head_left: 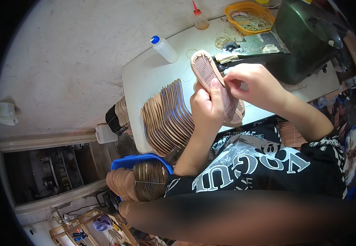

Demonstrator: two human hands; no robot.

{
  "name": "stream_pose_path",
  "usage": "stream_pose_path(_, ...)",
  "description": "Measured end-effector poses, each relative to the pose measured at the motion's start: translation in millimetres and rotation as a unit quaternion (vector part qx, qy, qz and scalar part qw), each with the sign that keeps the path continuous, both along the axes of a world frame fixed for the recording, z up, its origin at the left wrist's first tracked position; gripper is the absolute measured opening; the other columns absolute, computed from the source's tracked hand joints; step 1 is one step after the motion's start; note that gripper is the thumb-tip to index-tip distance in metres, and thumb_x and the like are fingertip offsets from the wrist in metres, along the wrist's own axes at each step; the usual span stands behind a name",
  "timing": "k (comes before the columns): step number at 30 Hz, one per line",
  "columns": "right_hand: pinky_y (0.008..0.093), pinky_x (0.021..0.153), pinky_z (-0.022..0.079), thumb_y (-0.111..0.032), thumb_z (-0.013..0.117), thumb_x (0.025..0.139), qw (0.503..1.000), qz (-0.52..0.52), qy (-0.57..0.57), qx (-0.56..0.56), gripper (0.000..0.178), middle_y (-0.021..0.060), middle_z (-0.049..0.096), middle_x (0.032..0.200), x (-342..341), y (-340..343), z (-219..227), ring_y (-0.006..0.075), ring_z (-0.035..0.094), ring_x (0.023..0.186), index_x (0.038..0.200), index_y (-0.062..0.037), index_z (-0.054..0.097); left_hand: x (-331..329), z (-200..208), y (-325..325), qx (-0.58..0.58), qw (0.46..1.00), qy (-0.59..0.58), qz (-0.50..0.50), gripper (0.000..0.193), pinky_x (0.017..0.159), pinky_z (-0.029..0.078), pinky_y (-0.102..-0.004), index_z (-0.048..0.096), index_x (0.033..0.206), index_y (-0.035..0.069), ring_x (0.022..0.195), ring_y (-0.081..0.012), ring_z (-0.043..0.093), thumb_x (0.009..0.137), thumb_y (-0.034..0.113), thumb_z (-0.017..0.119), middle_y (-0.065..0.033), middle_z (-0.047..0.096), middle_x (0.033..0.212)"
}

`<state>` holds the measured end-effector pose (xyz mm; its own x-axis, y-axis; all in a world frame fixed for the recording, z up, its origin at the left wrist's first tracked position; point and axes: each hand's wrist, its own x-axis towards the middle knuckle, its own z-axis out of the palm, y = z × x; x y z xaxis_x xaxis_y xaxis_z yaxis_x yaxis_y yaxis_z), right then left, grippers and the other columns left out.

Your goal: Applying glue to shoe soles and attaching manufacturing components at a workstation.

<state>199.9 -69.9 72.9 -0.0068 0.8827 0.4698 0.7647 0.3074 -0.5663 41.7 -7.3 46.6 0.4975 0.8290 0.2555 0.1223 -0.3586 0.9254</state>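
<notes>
Can see a white surface [139, 80] carrying a packed row of tan soles [167, 117], 1 blue-capped bottle [165, 50], 1 red-tipped bottle [201, 21], loose bands [220, 41], 1 yellow basket [243, 29] and 1 dark-green object [309, 41].

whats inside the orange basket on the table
In the orange basket you can see a tangle of thin, pale bands or cords. The heap covers most of the basket's floor, so anything beneath it can't be seen.

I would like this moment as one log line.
left hand: holds sole-shaped piece | right hand: at its edge | table: row of similar pieces
</notes>
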Motion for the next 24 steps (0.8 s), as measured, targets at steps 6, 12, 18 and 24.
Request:
stream_pose_path(6, 0.0274, 0.088, 0.046, -0.016, 0.062, 0.089, 0.861, 0.113, 0.442, -0.225, 0.039, 0.0068, 0.06, 0.111, 2, -16, -23, 0.0102, 0.057, 0.096, 0.123, 0.0012, 0.049, 14, -18, 20, -0.017, 0.982, -0.187, 0.023, 0.027, 0.069, 0.05, -0.0288, 0.05, 0.112, -0.006, 0.074, -0.014, 0.061, 0.097, 0.015, 0.05, -0.0102, 0.064, 0.092)
stream_pose_path(12, 0.0244, 0.083, 0.047, -0.018, 0.061, 0.092, 0.762, 0.076, 0.582, -0.273, 0.029, 0.0031, 0.064, 0.1, -22, -43, -67, 0.0063, 0.057, 0.091, 0.113, 0.0017, 0.059, 36, -33, 68, -0.159, 0.986, -0.056, -0.011, 0.026, 0.052, 0.037, -0.0202, 0.061, 0.078, -0.004, 0.059, -0.0033, 0.047, 0.092, 0.018, 0.061, 0.0023, 0.057, 0.066)
stream_pose_path(18, 0.0225, 0.08, 0.048, -0.017, 0.061, 0.091, 0.754, -0.025, 0.65, -0.088, 0.028, 0.0068, 0.067, 0.099, 0, -27, -74, 0.0078, 0.061, 0.088, 0.109, 0.0037, 0.061, 61, -37, 107, -0.041, 0.995, 0.087, -0.008, 0.042, 0.047, 0.034, -0.0311, 0.053, 0.059, -0.003, 0.05, -0.0099, 0.035, 0.082, 0.028, 0.069, -0.0062, 0.041, 0.049)
stream_pose_path(24, 0.0217, 0.066, 0.048, -0.017, 0.062, 0.09, 0.734, -0.012, 0.667, -0.123, 0.02, 0.003, 0.065, 0.087, 5, 16, -52, 0.0049, 0.059, 0.072, 0.096, 0.0015, 0.064, 82, -18, 146, -0.142, 0.978, 0.138, -0.069, 0.036, 0.043, 0.032, -0.0231, 0.063, 0.066, 0.003, 0.047, -0.005, 0.04, 0.085, 0.034, 0.068, 0.0044, 0.049, 0.054)
